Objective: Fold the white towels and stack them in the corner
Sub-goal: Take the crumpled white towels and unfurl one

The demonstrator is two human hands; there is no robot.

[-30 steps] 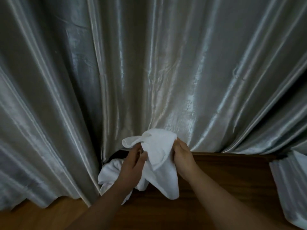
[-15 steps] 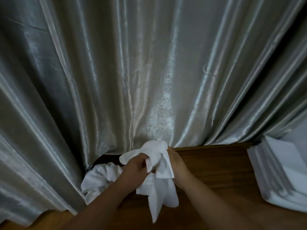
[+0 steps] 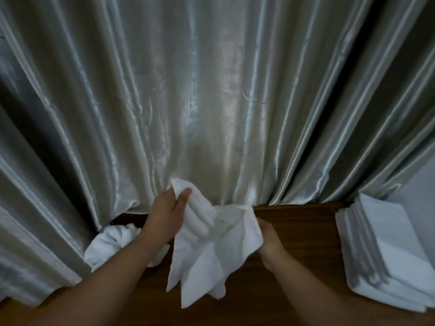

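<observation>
A small white towel [image 3: 211,250] hangs rumpled in the air above the dark wooden table [image 3: 301,227]. My left hand [image 3: 164,217] pinches its upper left corner between thumb and fingers. My right hand [image 3: 268,238] holds the towel's right edge, its fingers mostly hidden behind the cloth. A crumpled heap of white towels [image 3: 113,243] lies at the back left, partly under the curtain and behind my left forearm. A stack of folded white towels [image 3: 388,250] sits in the right corner.
A shiny grey curtain [image 3: 211,102] hangs along the table's back edge and drapes over the left side. A pale wall [image 3: 421,194] shows behind the stack at the right.
The view has swung right, bringing the folded stack fully in. My hands have drawn apart, spreading the towel from a bunched lump into a wider hanging sheet.
</observation>
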